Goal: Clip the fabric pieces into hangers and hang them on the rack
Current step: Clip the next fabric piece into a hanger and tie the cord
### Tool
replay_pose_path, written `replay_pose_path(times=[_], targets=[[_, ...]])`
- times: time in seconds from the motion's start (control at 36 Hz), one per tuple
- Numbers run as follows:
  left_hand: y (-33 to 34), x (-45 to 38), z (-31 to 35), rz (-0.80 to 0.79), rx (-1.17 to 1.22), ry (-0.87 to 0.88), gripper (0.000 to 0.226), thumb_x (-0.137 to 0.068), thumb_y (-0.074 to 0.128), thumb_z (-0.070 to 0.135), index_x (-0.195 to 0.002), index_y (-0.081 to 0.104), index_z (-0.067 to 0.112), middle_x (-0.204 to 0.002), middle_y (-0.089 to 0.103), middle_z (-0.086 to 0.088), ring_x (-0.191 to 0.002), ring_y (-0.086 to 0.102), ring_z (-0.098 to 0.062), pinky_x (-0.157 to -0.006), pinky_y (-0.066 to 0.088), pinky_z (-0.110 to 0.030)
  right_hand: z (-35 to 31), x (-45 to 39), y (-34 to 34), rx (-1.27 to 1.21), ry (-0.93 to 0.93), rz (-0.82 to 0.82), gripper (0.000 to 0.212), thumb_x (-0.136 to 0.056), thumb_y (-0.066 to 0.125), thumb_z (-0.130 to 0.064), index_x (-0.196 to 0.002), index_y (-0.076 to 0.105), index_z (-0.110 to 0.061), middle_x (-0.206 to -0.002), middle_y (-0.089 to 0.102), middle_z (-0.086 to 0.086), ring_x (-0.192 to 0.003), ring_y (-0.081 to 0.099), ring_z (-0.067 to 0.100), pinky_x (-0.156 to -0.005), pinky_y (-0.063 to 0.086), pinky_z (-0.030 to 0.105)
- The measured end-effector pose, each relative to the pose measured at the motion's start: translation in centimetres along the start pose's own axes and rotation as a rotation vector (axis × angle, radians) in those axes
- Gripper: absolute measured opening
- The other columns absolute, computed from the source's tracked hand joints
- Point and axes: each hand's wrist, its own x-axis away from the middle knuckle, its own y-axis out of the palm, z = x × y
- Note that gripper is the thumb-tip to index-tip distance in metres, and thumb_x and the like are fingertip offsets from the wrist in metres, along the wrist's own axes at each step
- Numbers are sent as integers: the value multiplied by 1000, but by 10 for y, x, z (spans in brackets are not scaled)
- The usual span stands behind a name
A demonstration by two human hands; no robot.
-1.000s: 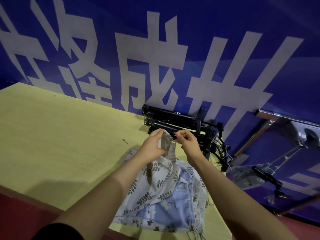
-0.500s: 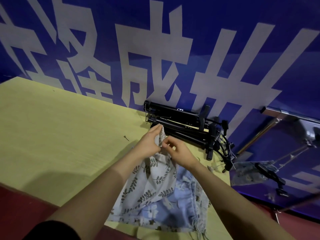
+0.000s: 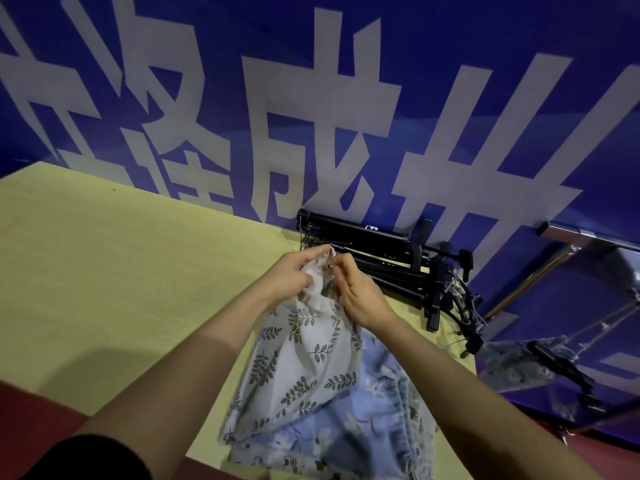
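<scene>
In the head view we see the left hand (image 3: 289, 277) and the right hand (image 3: 360, 294) meeting at centre frame, each pinching the bunched top edge of the leaf-print fabric (image 3: 304, 362) — the cloth sits between thumb and curled fingers of both and hangs down onto the blue floral fabric (image 3: 377, 420) on the yellow table (image 3: 121, 271). A second ago the hands held that edge stretched apart; now they nearly touch. Black clip hangers (image 3: 391, 261) lie just beyond the fingers. White characters on the blue banner (image 3: 346, 98) include 成 — the others are cropped.
</scene>
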Motion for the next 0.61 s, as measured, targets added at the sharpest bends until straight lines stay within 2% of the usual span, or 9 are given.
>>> replay_pose_path(times=[0.06,0.11,0.17,0.22,0.28,0.36,0.44,0.53,0.61], targets=[[-7,-1,-1,14,-80,4,81,-74,35,-21,-140,43,26,-147,41,-4,-97,57,-20,-65,44,-30,0,-5,-2,131,-38,8,20,-103,28,-33,-113,41,-21,-87,57,-9,-73,57,17,-64,41,35],[-11,-2,3,44,-214,41,77,-76,35,-21,-142,39,19,-151,34,-1,-122,48,-18,-77,45,-19,6,-12,-4,318,-106,8,24,-102,33,-32,-117,44,-18,-104,62,3,-85,61,28,-65,40,37],[-14,-3,6,46,-317,73,74,-78,37,-21,-144,35,12,-153,29,0,-137,33,-14,-93,40,-14,16,-19,-4,532,-156,-19,25,-99,38,-29,-119,47,-15,-104,61,9,-88,61,33,-64,38,37],[-18,-4,6,38,-420,90,73,-78,37,-21,-144,35,10,-153,28,0,-139,30,-15,-104,34,-22,24,-21,-5,635,-202,-45,23,-97,42,-25,-118,49,-17,-98,61,8,-85,61,33,-63,39,36],[-21,-3,5,11,-581,137,74,-78,36,-21,-143,38,14,-149,29,5,-132,38,-16,-98,44,-29,30,-22,-7,657,-245,-70,20,-96,46,-25,-113,54,-18,-92,61,6,-81,60,30,-62,39,35],[-25,-4,0,-39,-704,227,64,-72,37,-21,-114,46,27,-128,31,7,-93,54,-24,-57,43,-35,34,-25,-9,676,-282,-67,17,-94,51,-26,-106,60,-17,-86,60,5,-75,58,28,-61,35,32],[-28,-10,-4,-103,-739,219,46,-71,37,-17,-87,46,25,-111,35,3,-90,55,-32,-59,46,-43,35,-29,-9,682,-267,-70,16,-86,62,-22,-101,66,-16,-83,60,5,-72,58,27,-61,38,31],[-26,-15,-7,-155,-859,136,55,-77,37,-14,-114,58,21,-123,40,1,-100,55,-26,-76,51,-46,34,-31,-7,661,-231,-88,13,-84,64,-18,-95,69,-14,-83,60,7,-72,57,27,-62,35,30],[-22,-16,-3,-218,-1027,76,65,-83,42,-7,-141,37,21,-144,27,0,-111,51,-25,-62,47,-36,35,-32,-6,681,-227,-107,14,-78,67,-14,-92,72,-12,-79,57,8,-68,56,28,-59,32,29]])
